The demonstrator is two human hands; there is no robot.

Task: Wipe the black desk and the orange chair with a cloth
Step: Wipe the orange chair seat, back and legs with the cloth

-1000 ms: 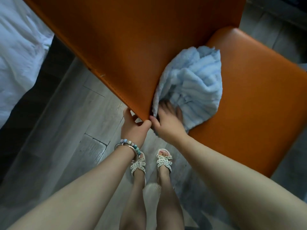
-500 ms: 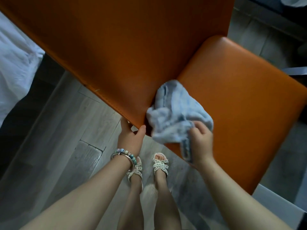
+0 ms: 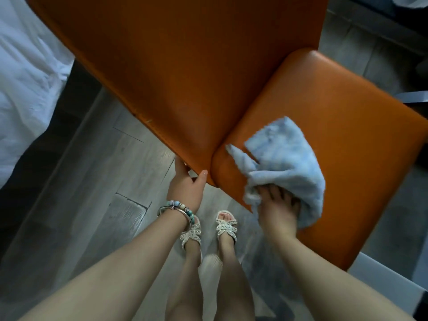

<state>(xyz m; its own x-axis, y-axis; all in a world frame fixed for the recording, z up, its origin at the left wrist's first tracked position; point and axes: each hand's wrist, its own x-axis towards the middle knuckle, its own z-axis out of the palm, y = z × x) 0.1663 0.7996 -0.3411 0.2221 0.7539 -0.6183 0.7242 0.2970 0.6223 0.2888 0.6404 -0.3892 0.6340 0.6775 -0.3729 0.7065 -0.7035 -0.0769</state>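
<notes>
Two hands work the orange chair (image 3: pixel 335 126): the left hand (image 3: pixel 185 184) pinches the backrest's lower corner, while the right hand (image 3: pixel 278 212) grips the bunched blue cloth (image 3: pixel 287 163) on the seat beyond its fingers, likely sweeping outward next.

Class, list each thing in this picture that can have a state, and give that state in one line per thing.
Orange chair: upright on the floor, seat partly covered by the cloth.
Cloth: bunched, lying on the seat's near edge.
Right hand: on the cloth, fingers tucked into it.
Left hand: grips the backrest's lower corner.
Bracelets: worn on the left wrist.
Sandals: worn, standing on the wooden floor.
</notes>
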